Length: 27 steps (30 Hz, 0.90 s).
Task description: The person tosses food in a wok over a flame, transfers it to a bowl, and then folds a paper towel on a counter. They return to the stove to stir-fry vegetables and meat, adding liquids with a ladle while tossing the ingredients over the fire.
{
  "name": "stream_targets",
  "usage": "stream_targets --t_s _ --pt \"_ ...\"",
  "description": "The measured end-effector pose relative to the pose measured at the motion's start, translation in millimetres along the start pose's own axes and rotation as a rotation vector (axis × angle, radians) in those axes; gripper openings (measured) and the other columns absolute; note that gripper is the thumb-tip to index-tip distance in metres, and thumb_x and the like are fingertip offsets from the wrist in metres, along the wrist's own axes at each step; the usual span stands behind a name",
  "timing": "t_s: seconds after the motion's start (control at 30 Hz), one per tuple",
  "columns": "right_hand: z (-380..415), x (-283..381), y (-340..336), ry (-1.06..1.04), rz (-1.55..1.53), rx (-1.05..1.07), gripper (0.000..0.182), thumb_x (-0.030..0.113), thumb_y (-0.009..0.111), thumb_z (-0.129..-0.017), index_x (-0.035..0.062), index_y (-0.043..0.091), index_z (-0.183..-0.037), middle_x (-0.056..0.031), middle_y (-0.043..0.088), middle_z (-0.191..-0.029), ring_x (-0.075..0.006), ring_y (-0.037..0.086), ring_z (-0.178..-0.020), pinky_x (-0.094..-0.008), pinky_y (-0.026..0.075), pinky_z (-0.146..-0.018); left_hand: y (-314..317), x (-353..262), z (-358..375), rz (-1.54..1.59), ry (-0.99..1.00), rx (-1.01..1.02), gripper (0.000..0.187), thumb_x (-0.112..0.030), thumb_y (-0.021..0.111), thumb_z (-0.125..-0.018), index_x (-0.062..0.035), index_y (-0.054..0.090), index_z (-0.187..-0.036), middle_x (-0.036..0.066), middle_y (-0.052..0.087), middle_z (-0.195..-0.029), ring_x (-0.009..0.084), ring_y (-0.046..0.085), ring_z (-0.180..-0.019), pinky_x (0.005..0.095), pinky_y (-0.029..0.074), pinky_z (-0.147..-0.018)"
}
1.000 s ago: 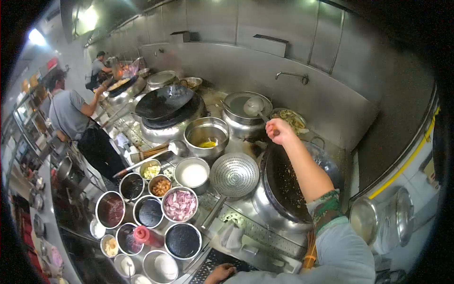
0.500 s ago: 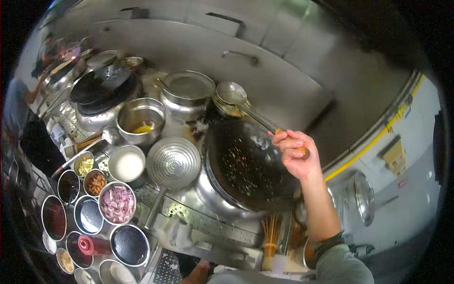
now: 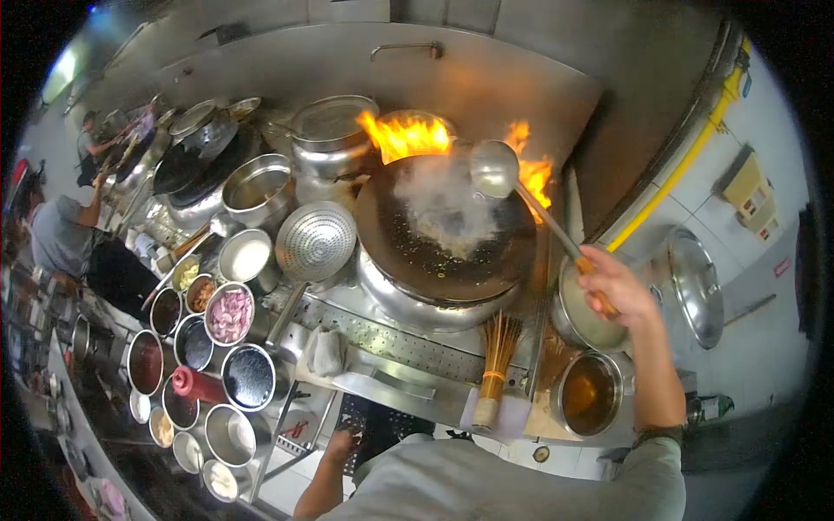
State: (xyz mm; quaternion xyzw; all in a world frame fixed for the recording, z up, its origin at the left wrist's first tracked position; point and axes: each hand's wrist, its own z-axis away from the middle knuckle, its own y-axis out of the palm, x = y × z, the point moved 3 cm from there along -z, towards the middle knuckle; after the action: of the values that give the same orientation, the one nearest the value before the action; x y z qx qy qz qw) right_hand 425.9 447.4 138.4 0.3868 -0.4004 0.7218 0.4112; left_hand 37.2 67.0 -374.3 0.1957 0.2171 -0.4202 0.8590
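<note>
My right hand [image 3: 615,285] is closed around the wooden handle of a ladle [image 3: 494,168]. The ladle's metal bowl hangs over the back right side of a large dark wok [image 3: 391,247] on the stove. Steam [image 3: 447,208] rises from the wok, and small food bits dot its inner surface. Orange flames [image 3: 408,139] flare behind the wok and at its back right. Low beside my body is my left hand [image 3: 344,443], below the stove's front edge; its fingers are too small and dim to read.
Left of the wok lie a perforated strainer [image 3: 316,241] and several metal pots of ingredients, including sliced onions [image 3: 230,314]. A bamboo brush [image 3: 495,369] and a folded cloth [image 3: 326,352] sit at the front edge. A pot of brown liquid [image 3: 589,393] stands right. Another person [image 3: 65,230] works far left.
Flames and thick steam have appeared around the wok. My right hand has moved rightward with the ladle, whose bowl went from the back bowl to above the wok. The view has shifted.
</note>
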Motion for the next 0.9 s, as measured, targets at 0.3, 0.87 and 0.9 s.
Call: stream_targets --t_s 0.3,0.87,0.9 --pt "-76.0 18.6 42.8 -0.468 0.373 0.003 0.064 -0.001 0.057 -0.09 0.0024 0.038 -0.151 -0.0132 0.063 -0.107 -0.0123 0.054 -0.05 -0.0285 0.044 -0.044 -146.6 119.3 14.0 -0.464 -0.002 -0.094 0.036 -0.035 0.054 -0.095 -0.006 0.072 -0.105 0.015 0.073 -0.101 0.0265 0.071 -0.092 0.0425 0.058 -0.075" --pt "-405.6 213.6 452.7 -0.458 0.278 0.277 0.032 0.01 0.065 -0.093 0.0135 0.053 -0.122 -0.0074 0.062 -0.082 -0.0153 0.053 -0.051 -0.0268 0.043 -0.043 -129.7 260.0 110.1 -0.099 -0.169 -0.795 0.035 -0.032 0.061 -0.08 -0.0062 0.078 -0.096 0.022 0.073 -0.101 0.0389 0.07 -0.097 0.0494 0.053 -0.087" --pt "-407.1 213.8 464.1 -0.451 0.278 0.279 0.03 0.01 0.065 -0.093 0.0136 0.053 -0.12 -0.0073 0.062 -0.081 -0.0154 0.053 -0.051 -0.0269 0.043 -0.043 -123.8 279.9 117.9 -0.07 -0.252 -0.81 0.034 -0.032 0.061 -0.08 -0.0075 0.078 -0.096 0.022 0.073 -0.1 0.0387 0.07 -0.097 0.0494 0.053 -0.087"
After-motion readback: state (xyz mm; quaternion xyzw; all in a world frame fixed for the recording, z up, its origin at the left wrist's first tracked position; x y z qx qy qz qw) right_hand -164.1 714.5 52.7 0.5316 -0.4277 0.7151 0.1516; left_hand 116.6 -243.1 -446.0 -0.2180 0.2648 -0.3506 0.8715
